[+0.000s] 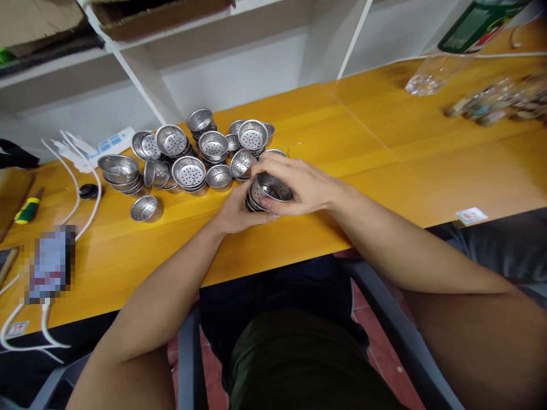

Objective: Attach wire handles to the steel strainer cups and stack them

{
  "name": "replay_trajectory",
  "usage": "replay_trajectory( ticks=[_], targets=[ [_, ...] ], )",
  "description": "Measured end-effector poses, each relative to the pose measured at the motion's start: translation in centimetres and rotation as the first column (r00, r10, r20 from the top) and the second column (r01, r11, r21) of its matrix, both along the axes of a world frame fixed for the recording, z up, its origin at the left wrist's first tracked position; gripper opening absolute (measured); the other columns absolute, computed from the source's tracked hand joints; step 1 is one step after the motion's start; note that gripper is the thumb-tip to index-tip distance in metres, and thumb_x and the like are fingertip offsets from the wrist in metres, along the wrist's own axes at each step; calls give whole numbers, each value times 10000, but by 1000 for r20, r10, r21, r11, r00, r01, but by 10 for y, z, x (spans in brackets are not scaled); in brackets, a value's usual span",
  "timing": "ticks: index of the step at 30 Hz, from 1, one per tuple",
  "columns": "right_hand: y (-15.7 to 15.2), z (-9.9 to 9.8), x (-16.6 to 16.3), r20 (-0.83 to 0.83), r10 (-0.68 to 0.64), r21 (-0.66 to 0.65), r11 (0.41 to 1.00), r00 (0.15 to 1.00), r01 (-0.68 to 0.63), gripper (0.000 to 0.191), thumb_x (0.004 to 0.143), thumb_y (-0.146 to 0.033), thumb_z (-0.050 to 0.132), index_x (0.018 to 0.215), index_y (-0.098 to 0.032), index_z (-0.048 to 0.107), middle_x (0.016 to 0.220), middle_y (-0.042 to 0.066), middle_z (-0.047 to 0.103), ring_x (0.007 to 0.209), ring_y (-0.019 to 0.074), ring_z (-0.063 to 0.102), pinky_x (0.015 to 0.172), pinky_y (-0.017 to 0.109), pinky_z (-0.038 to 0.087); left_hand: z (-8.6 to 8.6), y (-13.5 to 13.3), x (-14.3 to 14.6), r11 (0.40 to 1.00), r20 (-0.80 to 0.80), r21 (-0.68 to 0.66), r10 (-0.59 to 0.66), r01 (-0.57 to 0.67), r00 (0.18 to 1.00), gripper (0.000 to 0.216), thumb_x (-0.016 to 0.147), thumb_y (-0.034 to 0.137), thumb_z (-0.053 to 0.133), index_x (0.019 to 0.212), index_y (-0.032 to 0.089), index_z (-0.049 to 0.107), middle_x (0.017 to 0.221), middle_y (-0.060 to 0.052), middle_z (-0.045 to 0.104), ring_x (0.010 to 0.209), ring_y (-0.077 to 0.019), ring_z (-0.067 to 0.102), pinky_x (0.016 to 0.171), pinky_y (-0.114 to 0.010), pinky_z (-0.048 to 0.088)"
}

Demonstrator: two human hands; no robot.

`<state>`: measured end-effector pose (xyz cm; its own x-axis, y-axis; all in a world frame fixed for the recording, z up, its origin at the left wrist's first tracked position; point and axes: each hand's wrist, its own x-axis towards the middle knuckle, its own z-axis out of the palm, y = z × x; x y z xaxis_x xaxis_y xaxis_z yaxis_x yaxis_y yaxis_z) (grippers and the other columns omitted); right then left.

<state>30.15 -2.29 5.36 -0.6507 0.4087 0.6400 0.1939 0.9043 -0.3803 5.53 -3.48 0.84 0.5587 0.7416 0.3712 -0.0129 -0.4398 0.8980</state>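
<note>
The left hand point(234, 209) and right hand point(301, 181) together grip a stack of round, silver, perforated metal cups point(262, 192). Similar silver cups point(189, 172) crowd the glossy yellow wooden table point(350, 148) beyond

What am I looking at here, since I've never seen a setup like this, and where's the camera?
There is no machine here, just a person's bare left hand and right hand. The single picture comes from a camera worn on the head, looking forward and down. Both hands hold a stack of metal cups with small holes. On the wooden table are more perforated cups, some nested, plus a clear bottle with a green label and a green-and-yellow-handled tool.
</note>
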Motion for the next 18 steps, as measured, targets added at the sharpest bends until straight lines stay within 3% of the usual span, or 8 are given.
replay_trajectory(
  ticks=[2, 5, 7, 10, 13, 18],
  targets=[
    [10, 2, 10, -55, -46, -40, 998, 997, 43, 617, 1120, -740, 743, 1534, -286, 691, 1350, 135, 746, 1175, 372, 724, 1056, 568, 642, 0, 1, -1, 995, -22, 65, 79, -77, 997, 791, 820, 685, 1159, 1352, 228, 792, 1247, -84, 882, 1159, -324, 855, 1084, -510, 730],
    [33, 9, 43, -164, -226, -163, 966, 960, 200, 873, 1013, -836, 872, 1639, -269, 653, 1516, 194, 723, 1350, 439, 707, 1197, 649, 630, -1, 5, -3, 979, -16, 132, 159, -155, 987, 848, 847, 701, 1139, 1441, 235, 754, 1354, -107, 873, 1242, -327, 855, 1151, -512, 715],
    [46, 14, 72, -128, -353, -219, 922, 927, 321, 864, 1007, -685, 942, 1645, -187, 641, 1599, 266, 706, 1373, 420, 702, 1240, 613, 600, -3, 7, -3, 968, 12, 172, 185, -184, 983, 889, 848, 724, 1130, 1484, 244, 734, 1422, -122, 858, 1312, -340, 851, 1201, -528, 704],
    [57, 18, 106, 263, -565, -316, 715, 782, 623, 673, 1015, -356, 943, 1589, -111, 691, 1520, 281, 761, 1284, 368, 747, 1184, 537, 595, -7, 10, -3, 956, 31, 211, 202, -204, 979, 905, 863, 729, 1123, 1524, 257, 725, 1472, -131, 843, 1382, -358, 841, 1255, -555, 691],
    [61, 18, 115, 554, -571, -314, 531, 606, 787, 706, 950, -257, 1010, 1577, -88, 734, 1518, 280, 765, 1249, 380, 769, 1124, 517, 612, -9, 12, -4, 951, 26, 229, 209, -209, 978, 928, 862, 725, 1131, 1548, 252, 723, 1501, -142, 838, 1423, -371, 833, 1300, -577, 677],
    [60, 14, 95, 651, -544, -310, 446, 530, 839, 840, 889, -404, 1128, 1576, -92, 759, 1592, 312, 737, 1309, 426, 769, 1178, 562, 619, -10, 13, -6, 945, 27, 235, 228, -228, 973, 975, 832, 697, 1156, 1562, 256, 685, 1568, -156, 808, 1443, -362, 822, 1268, -534, 683]
  ],
)
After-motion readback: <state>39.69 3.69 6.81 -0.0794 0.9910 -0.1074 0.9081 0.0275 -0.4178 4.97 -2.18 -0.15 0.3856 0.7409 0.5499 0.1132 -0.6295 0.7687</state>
